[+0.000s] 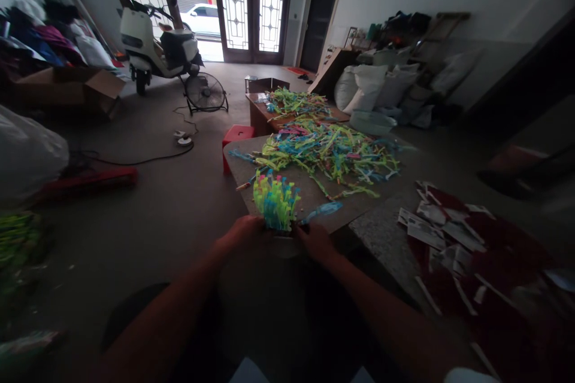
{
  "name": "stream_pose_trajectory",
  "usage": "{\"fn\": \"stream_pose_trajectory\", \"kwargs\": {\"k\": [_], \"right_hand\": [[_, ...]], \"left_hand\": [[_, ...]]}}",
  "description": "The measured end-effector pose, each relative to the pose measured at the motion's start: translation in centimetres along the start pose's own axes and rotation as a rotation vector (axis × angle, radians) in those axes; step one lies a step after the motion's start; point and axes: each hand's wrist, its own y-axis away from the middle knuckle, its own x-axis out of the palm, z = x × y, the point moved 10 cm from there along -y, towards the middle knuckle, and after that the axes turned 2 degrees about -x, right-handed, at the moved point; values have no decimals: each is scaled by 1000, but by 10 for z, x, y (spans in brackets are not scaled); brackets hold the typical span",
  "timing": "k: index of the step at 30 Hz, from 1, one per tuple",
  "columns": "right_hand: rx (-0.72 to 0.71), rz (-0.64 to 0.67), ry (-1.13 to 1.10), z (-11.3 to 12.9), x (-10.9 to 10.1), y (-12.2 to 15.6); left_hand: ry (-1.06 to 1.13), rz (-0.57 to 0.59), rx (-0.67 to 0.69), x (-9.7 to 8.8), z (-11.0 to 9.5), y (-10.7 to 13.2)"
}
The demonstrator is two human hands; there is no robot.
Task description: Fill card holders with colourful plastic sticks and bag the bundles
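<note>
at one table, two hands flanking one bundle, cannot tell if fingers pinch

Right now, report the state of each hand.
Left hand: at the lower left of the yellow-green and blue bundle; too dark to tell its grip.
Right hand: at the bundle's lower right; grip cannot be told.

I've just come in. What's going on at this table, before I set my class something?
A person's left hand and right hand are either side of an upright bunch of yellow-green, blue and pink pieces, by the table's near edge. It's too dark to tell their grip. Beyond lies a loose heap of similarly coloured strips.
</note>
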Motion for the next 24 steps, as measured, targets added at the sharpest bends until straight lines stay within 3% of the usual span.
{"fn": "stream_pose_trajectory", "kwargs": {"k": [10, 18, 24], "right_hand": [[-145, 90, 295, 27, 5, 0], [-95, 160, 472, 34, 9, -1], [-58, 154, 466, 34, 14, 1]], "left_hand": [[-48, -1, 10, 2, 0, -1], [-33, 16, -11, 5, 2, -3], [-35, 31, -31, -1, -4, -2]]}}
